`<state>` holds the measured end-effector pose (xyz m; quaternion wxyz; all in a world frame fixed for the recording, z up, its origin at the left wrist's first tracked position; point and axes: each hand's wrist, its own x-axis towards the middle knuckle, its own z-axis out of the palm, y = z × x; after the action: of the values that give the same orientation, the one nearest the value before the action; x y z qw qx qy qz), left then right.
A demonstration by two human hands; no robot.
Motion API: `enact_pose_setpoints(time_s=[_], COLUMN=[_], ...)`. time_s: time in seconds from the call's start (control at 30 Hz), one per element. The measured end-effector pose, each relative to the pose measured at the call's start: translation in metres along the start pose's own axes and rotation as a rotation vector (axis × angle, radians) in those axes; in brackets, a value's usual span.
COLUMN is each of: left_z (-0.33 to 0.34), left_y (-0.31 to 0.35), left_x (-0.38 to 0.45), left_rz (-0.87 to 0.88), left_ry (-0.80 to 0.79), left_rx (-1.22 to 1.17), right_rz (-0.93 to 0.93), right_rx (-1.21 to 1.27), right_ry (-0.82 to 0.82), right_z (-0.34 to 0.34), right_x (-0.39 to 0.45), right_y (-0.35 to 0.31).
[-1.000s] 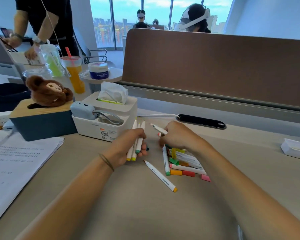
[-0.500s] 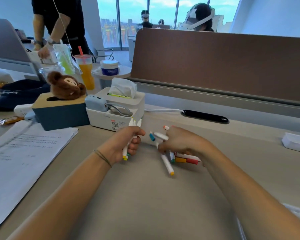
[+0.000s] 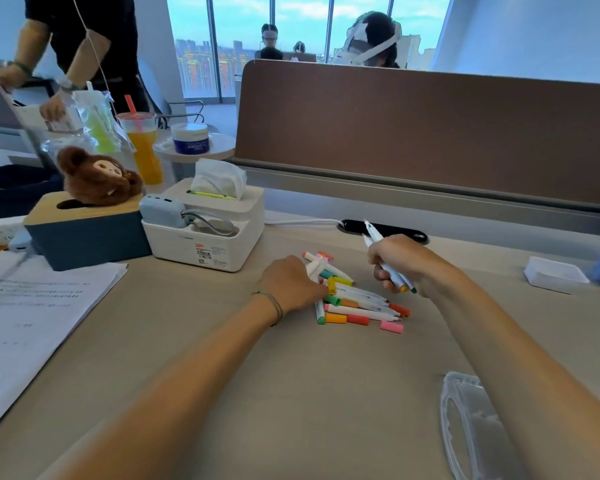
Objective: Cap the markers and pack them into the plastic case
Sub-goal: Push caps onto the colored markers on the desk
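Note:
A pile of white markers (image 3: 359,301) with coloured ends lies on the desk's middle, mixed with loose caps: orange (image 3: 336,318), red (image 3: 357,319), pink (image 3: 391,326). My left hand (image 3: 290,284) is down on the pile's left side, fingers curled round a few white markers that poke out past its knuckles. My right hand (image 3: 404,261) is raised just right of the pile and grips two markers (image 3: 388,258), orange and green ends pointing down. The clear plastic case (image 3: 471,427) lies at the bottom right, partly behind my right forearm.
A white tissue box (image 3: 205,237) and a blue box with a plush toy (image 3: 90,178) stand at the back left. Papers (image 3: 25,313) cover the left side. A small white tray (image 3: 555,275) sits far right. A brown divider closes the desk's back.
My left hand came down and to the right onto the pile with its markers. My right hand lifted away from the pile to the right, now holding two markers upright.

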<state>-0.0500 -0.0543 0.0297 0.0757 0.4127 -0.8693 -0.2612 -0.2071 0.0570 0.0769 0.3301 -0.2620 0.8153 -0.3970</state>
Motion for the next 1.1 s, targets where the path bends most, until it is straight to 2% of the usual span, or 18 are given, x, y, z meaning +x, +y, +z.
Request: enact_pose_setpoints(time_s=[0.2,0.27,0.33,0.47,0.53,0.6,0.73,0.97,1.1], left_z=[0.006,0.004,0.001,-0.005,-0.011,-0.017,-0.021,-0.027,-0.026], left_y=[0.002,-0.003,-0.011,-0.027,-0.031,-0.033,-0.037,-0.035,-0.035], left_x=[0.001,0.002,0.004,0.010,0.010,0.012,0.015,0.016,0.015], left_rz=[0.050,0.036,-0.047,-0.241,-0.296,-0.302,-0.295,-0.277,-0.283], left_ry=[0.111,0.106,0.064,-0.020,-0.064,-0.167,-0.313,-0.293,-0.266], left_rx=[0.232,0.213,0.023,-0.820,-1.030,-1.126,-1.225,-1.178,-1.151], right_rz=[-0.081,-0.131,-0.174,-0.236,-0.259,-0.294,-0.396,-0.380,-0.408], right_rx=[-0.089,-0.191,-0.313,-0.572,-0.715,-0.832,-0.998,-0.858,-0.923], right_ry=[0.060,0.085,0.085,0.126,0.165,0.185,0.195,0.092,0.179], right_z=[0.012,0.019,0.027,0.046,0.056,0.064,0.067,0.050,0.059], right_x=[0.021,0.031,0.040,0.056,0.060,0.063,0.063,0.064,0.063], right_y=[-0.010,-0.015,-0.019,-0.023,-0.025,-0.025,-0.026,-0.022,-0.028])
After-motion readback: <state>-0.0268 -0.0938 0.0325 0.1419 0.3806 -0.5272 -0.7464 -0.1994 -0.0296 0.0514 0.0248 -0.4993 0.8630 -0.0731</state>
